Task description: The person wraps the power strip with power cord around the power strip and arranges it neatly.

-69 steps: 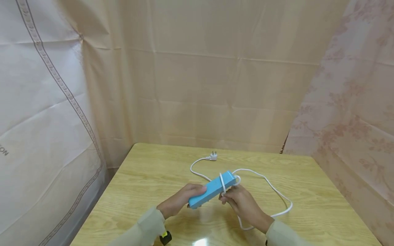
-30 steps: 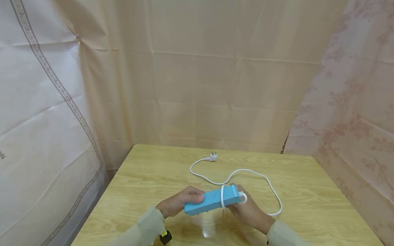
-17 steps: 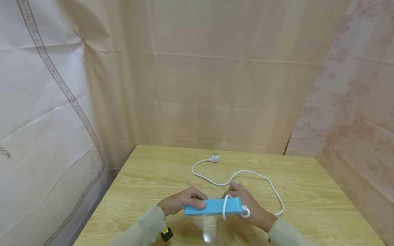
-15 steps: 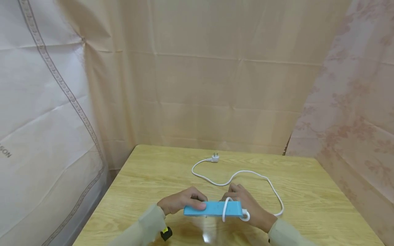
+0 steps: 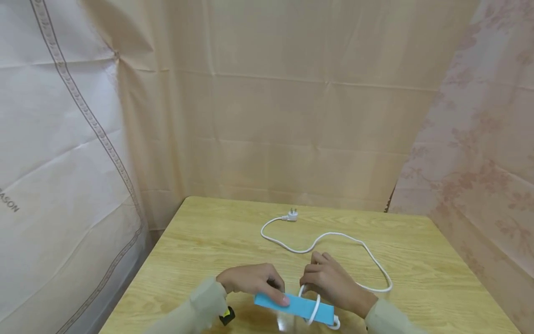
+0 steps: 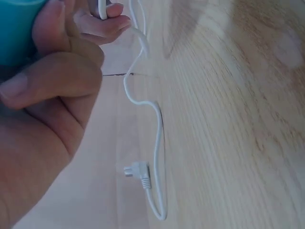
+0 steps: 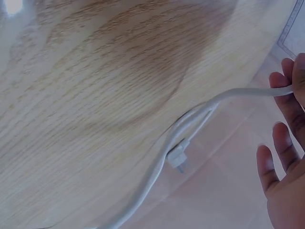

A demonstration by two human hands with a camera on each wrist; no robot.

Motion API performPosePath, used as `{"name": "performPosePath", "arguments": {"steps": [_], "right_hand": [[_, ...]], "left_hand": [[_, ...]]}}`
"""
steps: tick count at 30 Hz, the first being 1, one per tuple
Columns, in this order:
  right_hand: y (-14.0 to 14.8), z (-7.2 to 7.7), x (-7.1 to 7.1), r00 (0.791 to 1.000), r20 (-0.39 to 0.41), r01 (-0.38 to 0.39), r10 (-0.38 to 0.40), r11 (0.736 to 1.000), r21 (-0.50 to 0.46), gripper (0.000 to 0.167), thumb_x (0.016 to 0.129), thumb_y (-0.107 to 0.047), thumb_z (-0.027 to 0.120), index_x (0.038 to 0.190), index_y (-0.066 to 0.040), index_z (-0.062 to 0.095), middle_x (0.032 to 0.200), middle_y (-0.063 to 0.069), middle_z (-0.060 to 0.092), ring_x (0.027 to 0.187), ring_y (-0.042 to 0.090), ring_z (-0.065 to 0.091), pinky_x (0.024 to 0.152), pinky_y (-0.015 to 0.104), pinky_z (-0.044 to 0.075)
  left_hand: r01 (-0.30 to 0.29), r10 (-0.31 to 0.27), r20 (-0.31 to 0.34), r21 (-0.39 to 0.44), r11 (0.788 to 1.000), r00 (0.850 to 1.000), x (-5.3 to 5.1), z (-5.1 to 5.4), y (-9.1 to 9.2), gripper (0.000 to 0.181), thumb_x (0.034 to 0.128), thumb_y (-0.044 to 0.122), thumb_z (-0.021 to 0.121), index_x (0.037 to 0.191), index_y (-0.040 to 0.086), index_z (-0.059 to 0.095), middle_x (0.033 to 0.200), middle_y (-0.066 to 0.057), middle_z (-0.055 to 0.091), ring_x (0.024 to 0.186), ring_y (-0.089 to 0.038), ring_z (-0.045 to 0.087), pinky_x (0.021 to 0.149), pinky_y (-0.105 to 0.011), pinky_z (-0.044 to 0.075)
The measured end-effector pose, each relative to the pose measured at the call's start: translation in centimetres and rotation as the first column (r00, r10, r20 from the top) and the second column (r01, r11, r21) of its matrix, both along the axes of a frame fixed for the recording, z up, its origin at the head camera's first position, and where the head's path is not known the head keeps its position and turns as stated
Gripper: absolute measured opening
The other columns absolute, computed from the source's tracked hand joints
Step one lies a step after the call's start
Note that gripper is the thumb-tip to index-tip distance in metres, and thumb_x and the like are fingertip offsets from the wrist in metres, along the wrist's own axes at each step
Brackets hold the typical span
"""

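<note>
A light-blue power strip (image 5: 302, 308) is held above the table's near part, tilted down toward the right. My left hand (image 5: 254, 280) grips its left end, thumb on top. Its white cord (image 5: 316, 308) makes one loop around the right half of the strip. My right hand (image 5: 331, 284) pinches the cord just behind the strip; the right wrist view shows the cord (image 7: 252, 92) between thumb and fingertips, with the other fingers apart. From there the cord runs over the table to a white plug (image 5: 292, 215) near the far edge, prongs up.
The wooden table (image 5: 217, 232) has its far edge against a beige curtain (image 5: 267, 116). Pale cloth (image 5: 58, 162) hangs on the left, floral cloth (image 5: 479, 185) on the right. A black item with a yellow mark (image 5: 227, 315) sits by the left sleeve.
The power strip has come nearer and lower, its right end now dipping. My right hand has drawn the looped cord around toward the strip's far side. The plug has stayed in place.
</note>
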State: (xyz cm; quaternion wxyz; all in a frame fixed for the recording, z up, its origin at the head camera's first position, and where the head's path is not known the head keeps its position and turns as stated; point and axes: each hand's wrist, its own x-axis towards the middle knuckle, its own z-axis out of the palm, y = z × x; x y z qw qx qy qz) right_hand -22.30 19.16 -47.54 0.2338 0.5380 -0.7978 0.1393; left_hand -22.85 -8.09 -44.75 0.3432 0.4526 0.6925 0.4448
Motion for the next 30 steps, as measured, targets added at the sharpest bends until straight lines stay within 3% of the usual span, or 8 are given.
{"name": "performPosePath", "arguments": {"steps": [6, 10, 14, 21, 26, 30], "right_hand": [[0.1, 0.4, 0.0, 0.999, -0.004, 0.039, -0.039, 0.999, 0.006, 0.009, 0.085, -0.038, 0.079, 0.085, -0.03, 0.076, 0.083, -0.025, 0.062, 0.079, 0.003, 0.03, 0.072, 0.021, 0.026], [0.1, 0.6, 0.1, 0.998, -0.015, 0.057, -0.057, 0.998, 0.0, 0.009, 0.084, -0.036, 0.08, 0.084, -0.028, 0.076, 0.081, -0.024, 0.061, 0.078, 0.004, 0.029, 0.07, 0.021, 0.027], [0.2, 0.5, 0.4, 0.996, -0.009, 0.093, -0.093, 0.996, -0.003, 0.008, 0.084, -0.032, 0.082, 0.083, -0.026, 0.076, 0.079, -0.021, 0.058, 0.077, 0.004, 0.027, 0.069, 0.022, 0.027], [0.1, 0.9, 0.5, 0.987, 0.004, 0.158, -0.158, 0.987, -0.019, 0.009, 0.086, -0.03, 0.081, 0.081, -0.023, 0.077, 0.077, -0.019, 0.055, 0.077, 0.003, 0.028, 0.069, 0.021, 0.029], [0.0, 1.1, 0.3, 0.985, -0.012, 0.169, -0.17, 0.985, -0.045, 0.01, 0.084, -0.028, 0.083, 0.079, -0.024, 0.075, 0.076, -0.018, 0.054, 0.076, 0.003, 0.029, 0.068, 0.021, 0.028], [-0.2, 1.1, 0.2, 0.982, -0.023, 0.187, -0.188, 0.981, -0.046, 0.009, 0.082, -0.024, 0.085, 0.08, -0.023, 0.076, 0.076, -0.017, 0.055, 0.076, 0.005, 0.03, 0.068, 0.022, 0.029]], "left_hand": [[-0.032, 0.029, -0.051, -0.054, 0.998, 0.998, 0.3, 0.1, 0.4, 0.043, 0.0968, 0.043, 0.065, 0.085, 0.002, 0.073, 0.066, 0.015, 0.06, 0.056, 0.003, 0.047, 0.055, -0.014, 0.04], [-0.091, 0.083, -0.084, -0.087, 0.992, 0.993, 0.6, 0.1, 0.5, 0.039, 0.0962, 0.039, 0.067, 0.073, 0.007, 0.069, 0.058, 0.014, 0.054, 0.049, 0.002, 0.042, 0.049, -0.014, 0.035], [-0.176, 0.158, -0.141, -0.125, 0.977, 0.977, 1.0, -0.1, 0.6, 0.041, 0.0943, 0.042, 0.07, 0.065, 0.014, 0.065, 0.053, 0.014, 0.05, 0.046, 0.002, 0.037, 0.046, -0.015, 0.031], [-0.335, 0.278, -0.304, -0.152, 0.93, 0.911, 1.3, -0.5, 0.6, 0.045, 0.0911, 0.053, 0.07, 0.06, 0.022, 0.06, 0.05, 0.017, 0.046, 0.043, 0.003, 0.035, 0.042, -0.016, 0.028], [-0.392, 0.313, -0.376, -0.153, 0.907, 0.872, 1.3, -0.7, 0.4, 0.05, 0.0909, 0.057, 0.069, 0.057, 0.023, 0.053, 0.047, 0.018, 0.039, 0.041, 0.003, 0.029, 0.041, -0.017, 0.024], [-0.434, 0.333, -0.432, -0.158, 0.887, 0.838, 1.4, -0.8, 0.4, 0.049, 0.0901, 0.06, 0.069, 0.059, 0.025, 0.057, 0.047, 0.018, 0.04, 0.041, 0.003, 0.028, 0.041, -0.017, 0.023]]}}
